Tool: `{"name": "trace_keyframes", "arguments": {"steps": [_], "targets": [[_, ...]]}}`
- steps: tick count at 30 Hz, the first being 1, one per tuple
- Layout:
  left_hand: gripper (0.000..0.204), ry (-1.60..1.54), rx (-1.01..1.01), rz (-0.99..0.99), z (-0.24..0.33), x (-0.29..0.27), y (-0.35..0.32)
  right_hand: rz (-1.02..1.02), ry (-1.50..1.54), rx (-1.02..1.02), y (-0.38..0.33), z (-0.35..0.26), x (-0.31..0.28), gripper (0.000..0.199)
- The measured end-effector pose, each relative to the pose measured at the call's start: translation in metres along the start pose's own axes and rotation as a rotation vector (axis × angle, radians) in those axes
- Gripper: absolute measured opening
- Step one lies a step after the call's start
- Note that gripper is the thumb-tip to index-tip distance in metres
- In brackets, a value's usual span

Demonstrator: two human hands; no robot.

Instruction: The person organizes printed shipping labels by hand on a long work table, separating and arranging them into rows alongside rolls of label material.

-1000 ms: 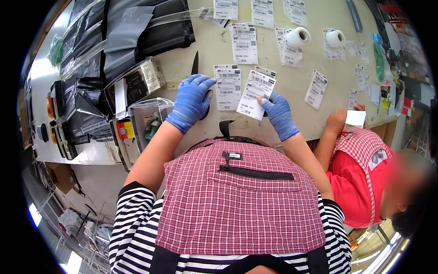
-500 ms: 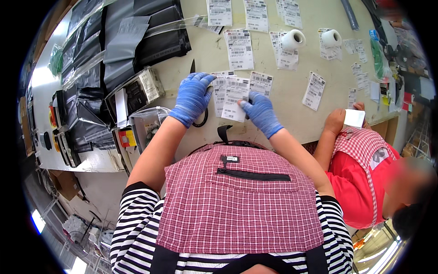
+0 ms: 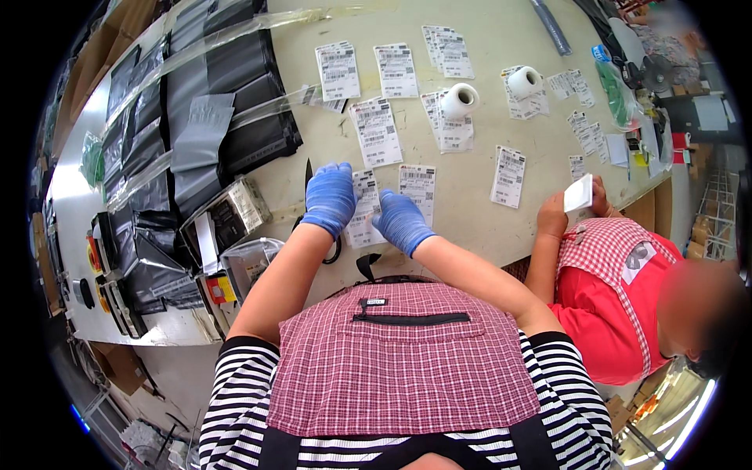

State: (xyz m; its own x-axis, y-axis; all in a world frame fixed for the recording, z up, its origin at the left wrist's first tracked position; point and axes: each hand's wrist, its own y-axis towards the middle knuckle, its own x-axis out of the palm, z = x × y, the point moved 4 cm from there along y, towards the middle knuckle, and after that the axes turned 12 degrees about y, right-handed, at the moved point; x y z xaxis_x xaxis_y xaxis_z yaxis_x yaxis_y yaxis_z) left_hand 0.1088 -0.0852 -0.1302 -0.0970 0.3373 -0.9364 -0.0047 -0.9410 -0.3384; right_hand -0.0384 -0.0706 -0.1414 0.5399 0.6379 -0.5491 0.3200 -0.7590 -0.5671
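Both blue-gloved hands, left hand (image 3: 330,197) and right hand (image 3: 399,220), pinch one printed label (image 3: 363,210) between them at the near desk (image 3: 478,227) edge; more labels (image 3: 376,131) lie spread out farther away.

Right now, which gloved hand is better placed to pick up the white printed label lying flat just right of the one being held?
Right. The right hand sits directly below that flat white label, nearly touching it; the left hand is farther off, across the held label.
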Motion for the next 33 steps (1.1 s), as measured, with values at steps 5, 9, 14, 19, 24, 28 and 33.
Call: {"name": "trace_keyframes", "arguments": {"steps": [5,9,14,19,24,28,33], "targets": [[0.032,-0.042,0.004,0.002,0.001,0.008,0.002,0.028,0.001,0.022,-0.002,0.001,0.0,0.028],[0.029,-0.124,0.097,0.036,0.004,0.01,0.001,0.086,0.052,-0.058,-0.005,0.005,0.001,0.022],[0.03,-0.403,0.101,0.041,-0.014,0.028,-0.005,0.121,0.093,-0.101,0.002,0.017,0.01,0.023],[0.04,-0.832,0.112,0.012,-0.021,0.033,-0.02,0.073,0.133,-0.09,-0.014,0.008,-0.002,0.033],[0.042,-1.348,0.099,-0.175,-0.019,-0.016,-0.047,0.202,0.1,-0.355,-0.045,-0.005,-0.027,0.055],[0.04,-1.415,0.122,-0.169,-0.009,-0.044,-0.06,-0.051,0.599,-0.351,-0.059,0.006,-0.034,0.048],[0.028,-1.47,-0.078,0.074,-0.008,-0.043,-0.059,-0.021,0.852,-0.304,-0.075,0.021,-0.034,0.035]]}}
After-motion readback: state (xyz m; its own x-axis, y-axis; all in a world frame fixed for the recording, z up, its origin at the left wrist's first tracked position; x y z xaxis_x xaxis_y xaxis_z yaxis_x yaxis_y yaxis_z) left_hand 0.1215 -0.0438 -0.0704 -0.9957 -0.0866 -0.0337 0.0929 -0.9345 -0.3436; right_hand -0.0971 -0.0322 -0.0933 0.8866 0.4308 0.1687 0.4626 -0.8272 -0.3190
